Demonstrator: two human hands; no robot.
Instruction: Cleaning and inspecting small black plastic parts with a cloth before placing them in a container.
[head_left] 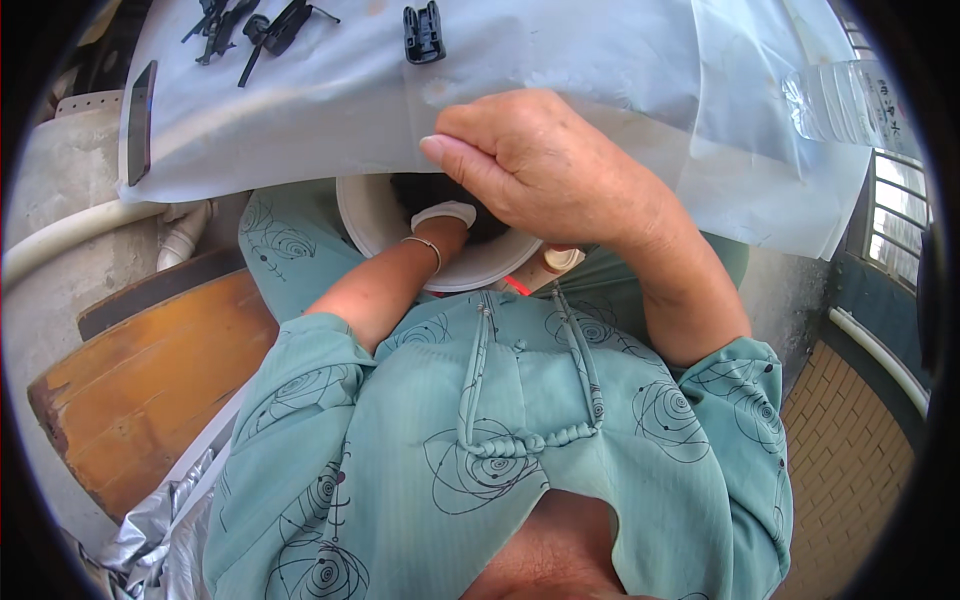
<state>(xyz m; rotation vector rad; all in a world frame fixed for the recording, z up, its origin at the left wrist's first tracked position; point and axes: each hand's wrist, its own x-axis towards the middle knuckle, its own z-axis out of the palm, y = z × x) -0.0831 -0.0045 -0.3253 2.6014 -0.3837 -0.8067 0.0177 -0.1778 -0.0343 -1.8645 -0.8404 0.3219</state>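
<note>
Between my knees stands a white bucket point(362, 228) with a dark inside. My left hand point(446, 212), with a white glove cuff at the wrist, reaches down into it, and its fingers are hidden. Above the bucket's right side hovers my right hand point(535, 160), bare and closed, its thumb pressed against the curled fingers. Whatever it may hold is out of sight under the hand. Beyond it on the table, a black plastic clip-like piece point(424, 33) lies apart from both hands.
A translucent plastic sheet point(600, 60) covers the table. Dark plastic parts point(285, 30) lie at its far left, near a thin dark slab point(142, 125) at the left edge. A clear plastic bottle point(840, 103) lies at the right. A wooden board point(170, 370) is at my left.
</note>
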